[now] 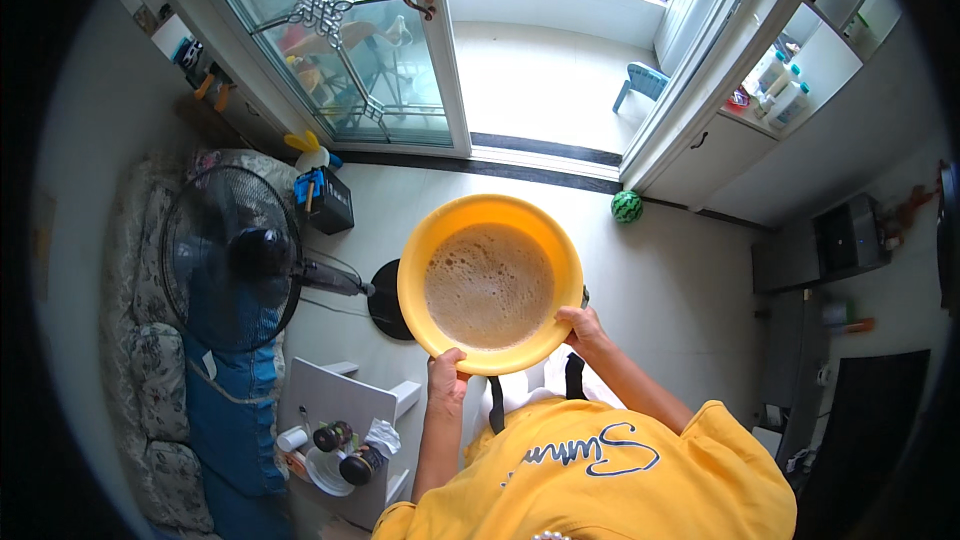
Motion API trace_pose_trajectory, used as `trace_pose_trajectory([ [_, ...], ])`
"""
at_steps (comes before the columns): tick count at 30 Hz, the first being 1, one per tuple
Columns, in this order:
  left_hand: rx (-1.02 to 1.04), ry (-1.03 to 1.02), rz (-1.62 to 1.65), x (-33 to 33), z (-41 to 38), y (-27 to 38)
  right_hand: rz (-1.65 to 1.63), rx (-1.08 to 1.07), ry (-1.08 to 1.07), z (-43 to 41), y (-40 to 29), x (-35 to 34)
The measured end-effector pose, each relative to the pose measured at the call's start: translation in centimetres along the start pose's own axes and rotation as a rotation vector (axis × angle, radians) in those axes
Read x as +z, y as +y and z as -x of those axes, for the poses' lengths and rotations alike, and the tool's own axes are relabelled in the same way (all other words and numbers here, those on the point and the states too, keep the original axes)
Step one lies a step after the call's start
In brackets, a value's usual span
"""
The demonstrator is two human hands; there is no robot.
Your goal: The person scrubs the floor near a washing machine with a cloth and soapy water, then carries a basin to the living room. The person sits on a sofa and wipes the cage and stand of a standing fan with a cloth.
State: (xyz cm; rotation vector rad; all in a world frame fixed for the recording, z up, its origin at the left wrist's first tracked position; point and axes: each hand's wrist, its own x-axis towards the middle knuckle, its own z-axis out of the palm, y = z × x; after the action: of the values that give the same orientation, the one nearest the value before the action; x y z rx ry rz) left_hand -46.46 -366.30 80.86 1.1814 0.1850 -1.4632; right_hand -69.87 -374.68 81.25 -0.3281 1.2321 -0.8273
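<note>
A yellow plastic basin [491,202] is held up in front of my body, with brown, foamy liquid [489,286] in it. My left hand [448,379] grips the rim at the near left, thumb on top. My right hand [583,326] grips the rim at the near right, its thumb over the edge. The fingers of both hands are partly hidden beneath the basin.
To the left stand a black fan [232,259] with a round base [390,300], a sofa [161,382] and a small table [337,382] bearing jars. Ahead are a glass door [360,52], a raised threshold [547,157] and a green striped ball [626,206].
</note>
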Motion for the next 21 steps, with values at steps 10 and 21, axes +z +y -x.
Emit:
trace_pose_trajectory([
  [10, -0.100, 0.071, 0.088, 6.1, -9.7, -1.8, 0.275, 0.070, 0.194, -10.9, -10.1, 2.2],
  [21, 0.026, 0.194, 0.248, 16.4, -13.5, -2.4, 0.523, 0.065, -0.036, -20.5, -20.6, 3.2],
])
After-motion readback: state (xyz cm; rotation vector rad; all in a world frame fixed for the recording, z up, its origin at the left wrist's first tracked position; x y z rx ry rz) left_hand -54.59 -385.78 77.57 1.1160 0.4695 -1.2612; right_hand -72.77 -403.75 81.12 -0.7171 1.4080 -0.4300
